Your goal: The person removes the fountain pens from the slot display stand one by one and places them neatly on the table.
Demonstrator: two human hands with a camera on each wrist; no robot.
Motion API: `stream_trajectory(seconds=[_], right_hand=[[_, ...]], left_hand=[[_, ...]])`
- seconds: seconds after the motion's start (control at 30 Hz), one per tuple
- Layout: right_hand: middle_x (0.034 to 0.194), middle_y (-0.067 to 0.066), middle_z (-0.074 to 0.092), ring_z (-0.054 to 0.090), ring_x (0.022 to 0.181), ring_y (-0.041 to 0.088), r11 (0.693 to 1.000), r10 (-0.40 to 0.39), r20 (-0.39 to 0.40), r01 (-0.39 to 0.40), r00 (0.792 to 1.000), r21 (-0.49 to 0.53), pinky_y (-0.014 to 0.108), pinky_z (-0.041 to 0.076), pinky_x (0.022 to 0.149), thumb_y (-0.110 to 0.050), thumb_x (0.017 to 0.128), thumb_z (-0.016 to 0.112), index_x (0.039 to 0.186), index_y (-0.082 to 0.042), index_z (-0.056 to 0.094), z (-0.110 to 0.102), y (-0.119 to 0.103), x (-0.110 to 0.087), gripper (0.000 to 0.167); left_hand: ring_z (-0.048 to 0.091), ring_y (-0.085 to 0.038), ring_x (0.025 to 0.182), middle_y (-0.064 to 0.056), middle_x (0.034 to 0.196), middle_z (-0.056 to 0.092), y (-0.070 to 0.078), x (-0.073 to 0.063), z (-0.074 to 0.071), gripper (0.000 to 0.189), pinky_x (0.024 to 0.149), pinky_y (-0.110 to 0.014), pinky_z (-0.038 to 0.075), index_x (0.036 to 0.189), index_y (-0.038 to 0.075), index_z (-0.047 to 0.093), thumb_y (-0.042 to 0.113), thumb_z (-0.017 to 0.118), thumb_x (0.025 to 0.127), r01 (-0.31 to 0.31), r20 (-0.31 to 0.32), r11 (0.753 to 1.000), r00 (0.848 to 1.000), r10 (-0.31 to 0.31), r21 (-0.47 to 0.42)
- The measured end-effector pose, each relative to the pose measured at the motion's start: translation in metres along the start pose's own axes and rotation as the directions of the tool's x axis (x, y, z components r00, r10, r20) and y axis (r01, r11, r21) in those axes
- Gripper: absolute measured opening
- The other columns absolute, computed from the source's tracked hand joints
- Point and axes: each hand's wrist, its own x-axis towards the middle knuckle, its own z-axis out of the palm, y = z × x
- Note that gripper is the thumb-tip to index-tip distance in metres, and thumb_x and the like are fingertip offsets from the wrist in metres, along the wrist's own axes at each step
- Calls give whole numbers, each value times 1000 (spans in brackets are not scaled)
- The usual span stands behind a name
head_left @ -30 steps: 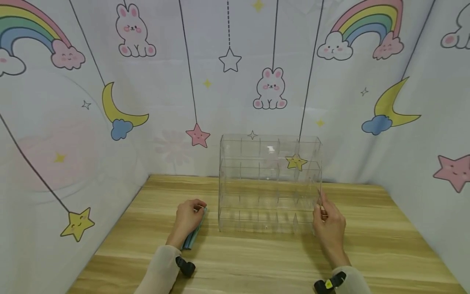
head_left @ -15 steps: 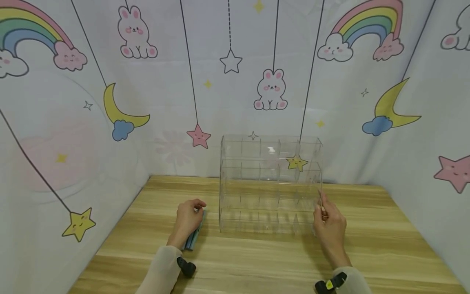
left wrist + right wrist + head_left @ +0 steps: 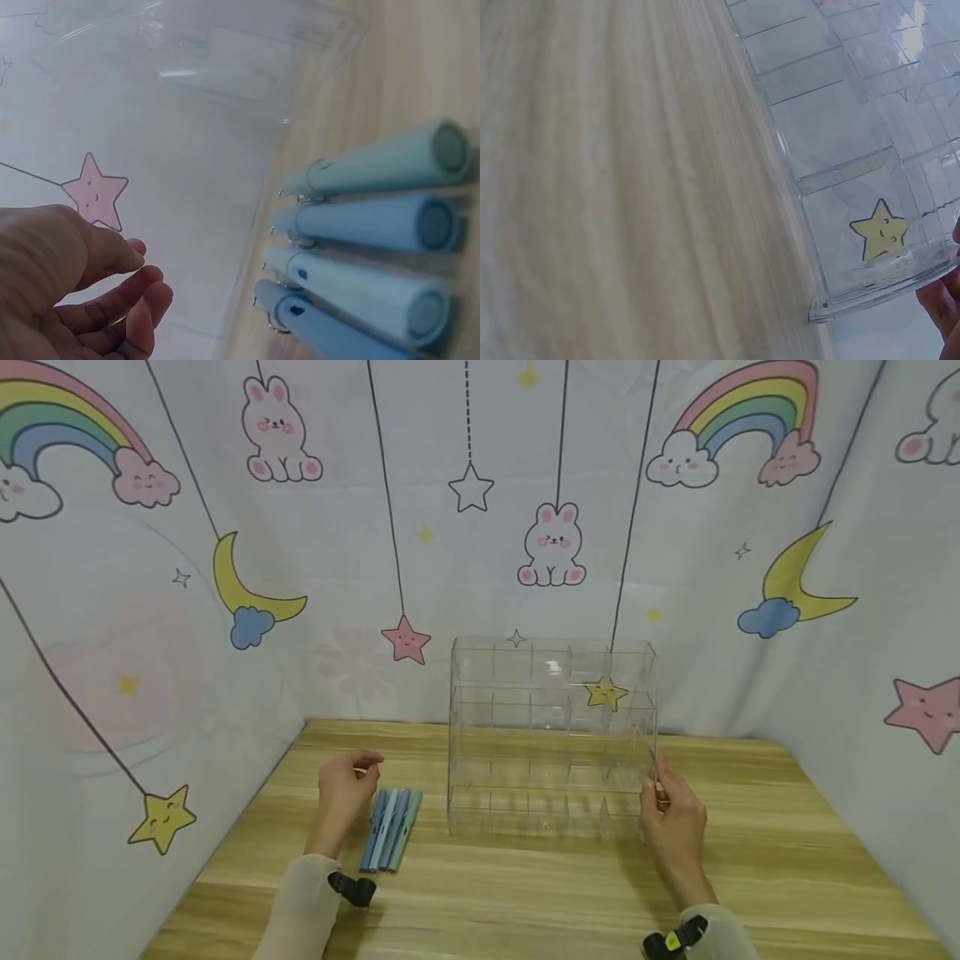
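Several pens in blue, light blue and pale green lie side by side on the wooden table, left of a clear acrylic organizer. My left hand hovers beside their upper left ends, fingers loosely bent with nothing between them. In the left wrist view, thumb and fingertips stand apart from the pens, whose round ends face the camera; the green pen is closest to the organizer. My right hand grips the organizer's right side near the bottom. Only part of its fingers shows in the right wrist view.
The organizer stands upright, with rows of small compartments divided by thin walls. Around the table, white curtains printed with rabbits, stars, moons and rainbows close off the back and both sides.
My left hand has lifted away from the pens and moved left, uncovering the whole row. My right hand stays on the organizer, which has not moved.
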Motion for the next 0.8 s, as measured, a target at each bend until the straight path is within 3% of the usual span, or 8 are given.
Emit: stream_trajectory(seconds=[0.2,0.33,0.47,0.63,0.8], right_hand=[[105,23,80,60,77,-9,1000,-24,-13,24,1000,-5,-2,44,67,6,93,70,141,0,68,2,-1,0,48],[100,23,80,57,78,-15,1000,-26,-19,26,999,5,-2,44,66,7,92,70,139,2,69,3,-1,-1,47],[99,24,79,57,79,-16,1000,-22,-19,22,1000,16,-3,43,67,7,93,69,139,3,69,5,0,1,46],[97,24,78,58,79,-14,1000,-6,1,6,1000,15,-5,43,68,8,93,69,136,4,71,6,2,7,44],[97,25,79,51,79,-23,1000,3,28,-4,1000,18,-4,42,67,5,93,72,136,4,71,1,8,12,43]], left_hand=[[76,-27,76,-21,98,81,-4,3,-14,19,60,-21,52,107,4,82,6,65,99,20,-21,1000,1000,-20,-5],[76,-28,77,-21,101,81,-3,2,-20,19,60,-22,52,111,4,82,8,66,102,8,-26,1000,1000,-8,8],[75,-29,78,-20,103,81,4,2,-22,18,61,-27,54,110,3,82,9,66,102,-45,-33,998,998,46,45],[75,-36,89,-19,108,80,19,4,-17,20,75,-45,62,113,3,81,14,67,103,-119,-19,988,992,122,102],[73,-41,101,-20,115,78,34,3,-8,24,85,-56,61,119,5,78,22,74,102,-215,-8,962,976,220,170]])
